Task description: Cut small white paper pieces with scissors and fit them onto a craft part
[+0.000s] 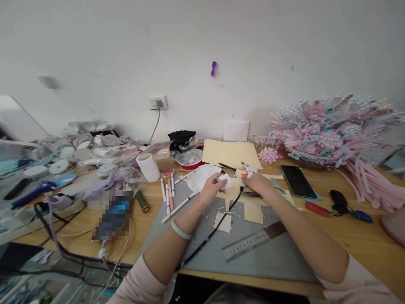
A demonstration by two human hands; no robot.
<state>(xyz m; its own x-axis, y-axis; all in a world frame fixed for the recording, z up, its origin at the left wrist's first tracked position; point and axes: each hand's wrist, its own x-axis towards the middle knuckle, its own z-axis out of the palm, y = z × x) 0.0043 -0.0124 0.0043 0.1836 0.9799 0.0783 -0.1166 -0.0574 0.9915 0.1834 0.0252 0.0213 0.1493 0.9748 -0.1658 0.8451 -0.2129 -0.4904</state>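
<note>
My left hand [212, 189], fingers closed, pinches a crumpled white tissue [225, 180] above the cutting mat. My right hand [255, 182] is closed around a small white corded tool [242, 184] with an orange part near its top; my fingers hide most of it. From the tool a black cable [218, 228] runs down across the mat towards me. Beneath both hands lie cut pieces of cream card [253, 212]. Left of them is a white sheet [198, 179], and a torn scrap of pale paper [223, 221] rests nearer to me.
A steel ruler [253, 241] lies on the grey cutting mat [196, 249]. Several markers [171, 192] and a white paper roll [148, 167] are at left, with heaped craft supplies beyond. A phone [298, 181], keys [340, 202] and a pink beaded ornament [329, 135] occupy the right side.
</note>
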